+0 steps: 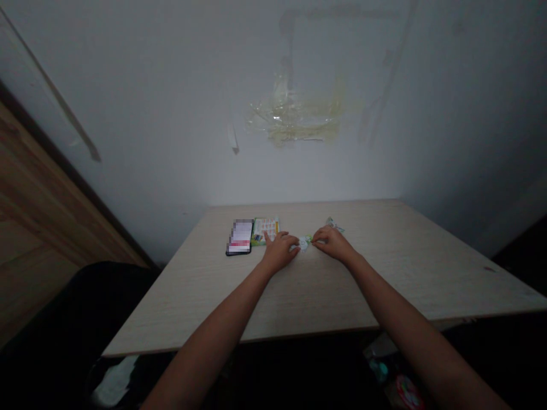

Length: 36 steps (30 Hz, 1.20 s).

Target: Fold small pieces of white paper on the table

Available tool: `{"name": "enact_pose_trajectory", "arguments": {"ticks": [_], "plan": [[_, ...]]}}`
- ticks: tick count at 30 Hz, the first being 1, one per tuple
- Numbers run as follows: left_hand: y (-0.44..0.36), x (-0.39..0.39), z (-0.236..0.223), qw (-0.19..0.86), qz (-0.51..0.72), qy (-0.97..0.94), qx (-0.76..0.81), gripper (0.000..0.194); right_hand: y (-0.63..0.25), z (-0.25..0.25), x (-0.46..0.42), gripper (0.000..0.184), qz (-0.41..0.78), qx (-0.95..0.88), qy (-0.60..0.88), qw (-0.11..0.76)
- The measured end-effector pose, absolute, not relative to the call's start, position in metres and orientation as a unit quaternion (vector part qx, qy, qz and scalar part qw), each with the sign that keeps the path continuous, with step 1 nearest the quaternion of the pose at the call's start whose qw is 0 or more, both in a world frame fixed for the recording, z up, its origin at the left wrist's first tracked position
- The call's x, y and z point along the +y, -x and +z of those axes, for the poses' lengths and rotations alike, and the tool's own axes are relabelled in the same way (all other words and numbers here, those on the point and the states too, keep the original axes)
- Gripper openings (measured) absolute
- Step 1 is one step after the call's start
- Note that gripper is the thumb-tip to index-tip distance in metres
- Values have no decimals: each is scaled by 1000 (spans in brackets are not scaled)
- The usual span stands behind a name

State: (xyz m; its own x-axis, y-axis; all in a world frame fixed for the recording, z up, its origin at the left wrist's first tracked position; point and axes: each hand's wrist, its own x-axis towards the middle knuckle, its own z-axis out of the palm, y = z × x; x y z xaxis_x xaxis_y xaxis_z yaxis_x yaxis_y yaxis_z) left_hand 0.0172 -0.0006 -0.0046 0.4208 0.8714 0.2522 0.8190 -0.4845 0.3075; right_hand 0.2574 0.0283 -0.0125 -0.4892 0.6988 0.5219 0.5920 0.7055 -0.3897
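Note:
My left hand (280, 252) and my right hand (333, 243) rest on the table, fingertips pinching opposite ends of a small white-and-green wrapped sweet (304, 243). Its wrapper looks crumpled, and its contents are hidden. Just behind my right hand lies a small torn piece of foil-like wrapper (334, 225). A colourful printed packet (265, 230) lies flat beyond my left hand, with a smartphone (239, 237) to its left; the phone's screen is blurred.
The pale wood-grain table (325, 296) stands against a white wall with old tape marks. A wooden door or panel (43, 193) rises at the left. A dark chair back (102, 296) and a colourful clutter (393, 370) sit below the table edges.

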Motion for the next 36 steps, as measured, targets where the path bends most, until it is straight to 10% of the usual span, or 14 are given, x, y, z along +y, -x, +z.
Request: {"name": "enact_pose_trajectory", "arguments": {"ticks": [36], "plan": [[-22,-5,1,44,172,-853,490,33,-256,-3,15,19,1,-893,365,265]]}}
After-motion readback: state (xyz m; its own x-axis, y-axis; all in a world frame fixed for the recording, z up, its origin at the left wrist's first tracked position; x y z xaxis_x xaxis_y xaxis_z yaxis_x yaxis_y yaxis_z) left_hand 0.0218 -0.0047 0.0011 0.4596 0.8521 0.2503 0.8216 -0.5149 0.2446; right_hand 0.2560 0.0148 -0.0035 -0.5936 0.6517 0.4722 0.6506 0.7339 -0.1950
